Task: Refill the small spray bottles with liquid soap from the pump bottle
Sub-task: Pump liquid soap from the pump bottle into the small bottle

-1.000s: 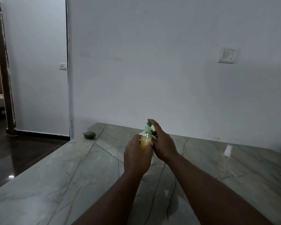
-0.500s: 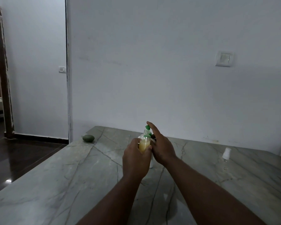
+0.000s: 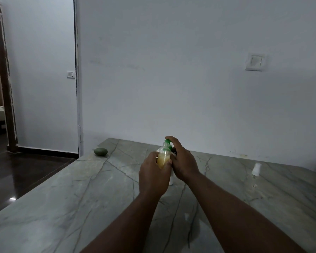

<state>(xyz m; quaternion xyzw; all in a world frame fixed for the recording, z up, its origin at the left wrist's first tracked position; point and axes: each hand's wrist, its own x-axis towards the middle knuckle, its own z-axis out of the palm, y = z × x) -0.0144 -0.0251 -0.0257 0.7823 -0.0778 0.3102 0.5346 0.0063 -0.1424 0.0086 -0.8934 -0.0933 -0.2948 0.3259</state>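
Yellow soap fills about half of small spray bottle; your left hand wraps it, mouth under green pump head; your right hand lies on pump head, whether clamped cannot tell; second spray bottle stands capped on tabletop, apparently unfilled; both need finishing.

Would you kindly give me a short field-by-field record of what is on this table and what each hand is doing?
left hand: grips small bottle, upright, partly filled with yellow liquid
right hand: forefinger atop green pump head; other fingers hidden
pump bottle: white, mostly hidden behind hands
spare spray bottle: clear, white-capped, stands apart at right
table: veined marble
green object: far left corner, unidentifiable
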